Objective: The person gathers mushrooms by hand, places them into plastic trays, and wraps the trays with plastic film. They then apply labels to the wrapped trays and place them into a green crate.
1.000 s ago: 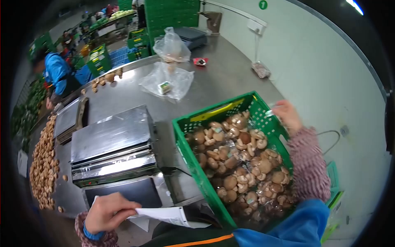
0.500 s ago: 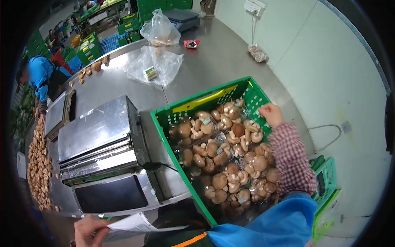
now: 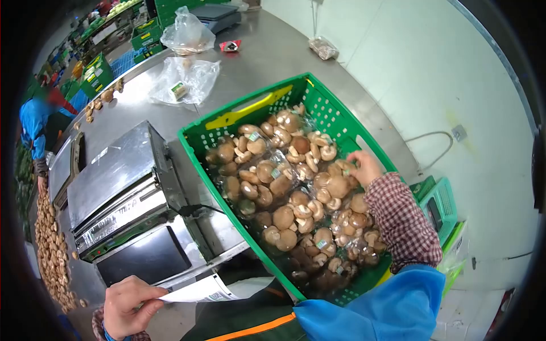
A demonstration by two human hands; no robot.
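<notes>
My left hand [image 3: 132, 307] pinches a strip of white paper labels [image 3: 206, 290] at the lower left, in front of the wrapping machine [image 3: 116, 187]. Inside the right part of the green crate [image 3: 196, 165] is my right hand [image 3: 365, 169], its fingers bent over a wrapped pack of mushrooms [image 3: 333, 184]. A small green-white bit shows at its fingertips, too small to make out well. Several film-wrapped mushroom packs fill the crate, and some bear small labels, such as the label [image 3: 276, 173] near the middle.
Loose mushrooms [image 3: 51, 250] lie along the table's left side, near a co-worker in blue [image 3: 34, 122]. Plastic bags [image 3: 185, 82], a red packet [image 3: 230, 46] and a scale [image 3: 213, 17] are at the back. Green baskets [image 3: 441, 207] stand at the right by the wall.
My right hand has moved from the crate's right rim down onto the packs inside. The label strip is raised a little in my left hand. The view has shifted, so the crate appears further left.
</notes>
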